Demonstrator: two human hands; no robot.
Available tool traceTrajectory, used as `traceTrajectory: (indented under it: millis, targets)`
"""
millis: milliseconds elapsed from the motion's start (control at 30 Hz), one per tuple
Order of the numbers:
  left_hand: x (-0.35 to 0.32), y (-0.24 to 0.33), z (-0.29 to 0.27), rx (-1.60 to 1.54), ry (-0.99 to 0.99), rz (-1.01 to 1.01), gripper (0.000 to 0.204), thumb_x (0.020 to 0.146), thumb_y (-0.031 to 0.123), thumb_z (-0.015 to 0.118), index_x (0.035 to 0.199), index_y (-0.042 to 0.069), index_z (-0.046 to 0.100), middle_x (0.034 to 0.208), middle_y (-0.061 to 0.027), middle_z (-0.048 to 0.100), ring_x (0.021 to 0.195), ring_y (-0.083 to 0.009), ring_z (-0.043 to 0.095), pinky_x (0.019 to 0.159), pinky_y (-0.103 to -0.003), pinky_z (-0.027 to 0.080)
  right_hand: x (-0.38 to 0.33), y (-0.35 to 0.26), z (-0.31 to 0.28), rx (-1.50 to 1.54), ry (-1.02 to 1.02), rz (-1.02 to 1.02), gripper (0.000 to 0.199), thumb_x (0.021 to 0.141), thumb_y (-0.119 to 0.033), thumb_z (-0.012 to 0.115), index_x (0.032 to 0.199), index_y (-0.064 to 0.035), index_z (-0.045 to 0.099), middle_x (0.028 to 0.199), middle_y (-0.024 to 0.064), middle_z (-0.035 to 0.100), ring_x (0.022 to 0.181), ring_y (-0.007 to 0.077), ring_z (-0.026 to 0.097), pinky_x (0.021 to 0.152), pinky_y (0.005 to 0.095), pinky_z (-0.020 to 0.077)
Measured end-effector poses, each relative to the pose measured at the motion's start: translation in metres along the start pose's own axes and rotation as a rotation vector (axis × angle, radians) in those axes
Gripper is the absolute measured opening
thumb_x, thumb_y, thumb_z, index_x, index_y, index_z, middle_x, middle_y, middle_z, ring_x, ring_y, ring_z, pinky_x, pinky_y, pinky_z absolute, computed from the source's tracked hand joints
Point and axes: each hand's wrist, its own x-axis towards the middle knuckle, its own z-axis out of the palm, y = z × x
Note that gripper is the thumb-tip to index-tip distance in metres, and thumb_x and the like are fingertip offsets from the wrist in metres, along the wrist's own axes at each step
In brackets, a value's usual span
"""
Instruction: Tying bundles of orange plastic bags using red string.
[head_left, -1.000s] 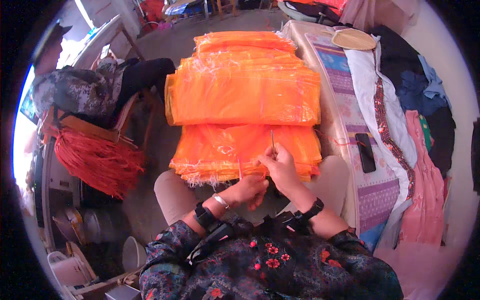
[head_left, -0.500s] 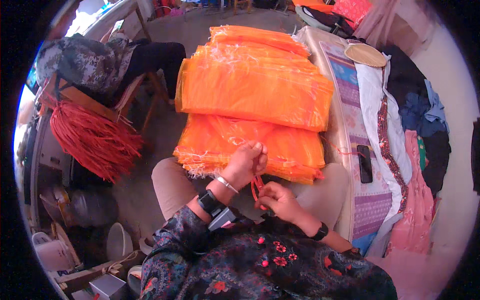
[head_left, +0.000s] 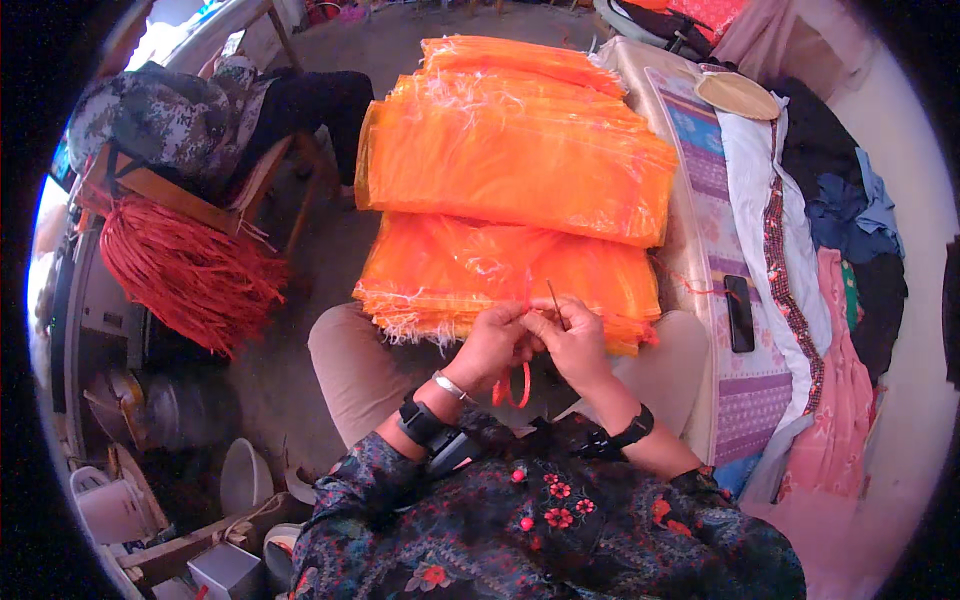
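My left hand (head_left: 494, 348) and my right hand (head_left: 572, 342) meet at the near edge of a lower stack of orange mesh bags (head_left: 590, 275). The left fingers pinch a red plastic cord (head_left: 526, 386), whose loop hangs below the hands. A thin dark needle-like rod (head_left: 553, 294) pokes up from my right hand, which is closed with thumb and fingers together. Exactly how the cord runs between the fingertips is hidden. A larger stack of orange mesh bags (head_left: 520, 170) lies on the far part of the lower one.
A bed (head_left: 745, 400) on my right bears a phone (head_left: 739, 318), a round fan (head_left: 737, 95) and clothes. At left, a bundle of red cords (head_left: 190, 270) hangs from a chair (head_left: 165, 195) where another person (head_left: 160, 125) sits. Tubs and boxes stand lower left.
My right hand has moved up and in to meet the left, which has come down slightly. The thin dark rod now shows at the right hand. The view has shifted slightly.
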Motion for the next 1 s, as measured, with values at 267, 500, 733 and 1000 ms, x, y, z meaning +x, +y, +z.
traceTrajectory:
  millis: [267,500,733,1000]
  targets:
    - [-0.008,0.002,0.006,-0.124,0.027,-0.089,0.016,0.087,0.006,0.037,0.089,0.0,0.052,0.064,-0.0081,0.056,0.048,-0.0147,0.054,0.041,-0.024,0.042,-0.005,0.011,-0.002,0.061,0.002,-0.023,0.012,0.074,-0.008,0.065,0.081,0.0,0.061,0.072,0.0038,0.057,0.063,0.0101,0.054,0.058,0.0217,0.0439]
    - [-0.009,-0.002,0.004,0.282,-0.001,-0.191,0.02,0.089,0.015,0.038,0.087,0.001,0.051,0.062,-0.0083,0.058,0.045,-0.0168,0.056,0.035,-0.025,0.044,0.012,0.017,-0.002,-0.041,-0.265,0.053,0.008,0.081,-0.008,0.057,0.081,-0.0006,0.057,0.075,0.0034,0.06,0.066,0.007,0.053,0.061,0.021,0.0445]
    - [-0.018,-0.006,0.0,0.471,-0.049,-0.278,0.022,0.089,0.014,0.034,0.088,-0.001,0.051,0.057,-0.0102,0.058,0.043,-0.0158,0.055,0.035,-0.024,0.04,0.033,-0.004,-0.014,0.235,0.055,0.006,0.006,0.082,-0.007,0.055,0.081,-0.0009,0.057,0.081,0.0077,0.063,0.074,0.0089,0.056,0.073,0.0227,0.0439]
    - [-0.024,-0.007,0.0,0.555,-0.029,-0.233,0.021,0.09,0.013,0.036,0.091,0.0,0.053,0.061,-0.0055,0.057,0.045,-0.0121,0.053,0.039,-0.024,0.041,0.044,-0.01,-0.021,0.479,0.205,-0.005,0.004,0.082,-0.005,0.055,0.084,-0.0016,0.056,0.083,0.0109,0.063,0.077,0.0112,0.058,0.073,0.0229,0.0445]
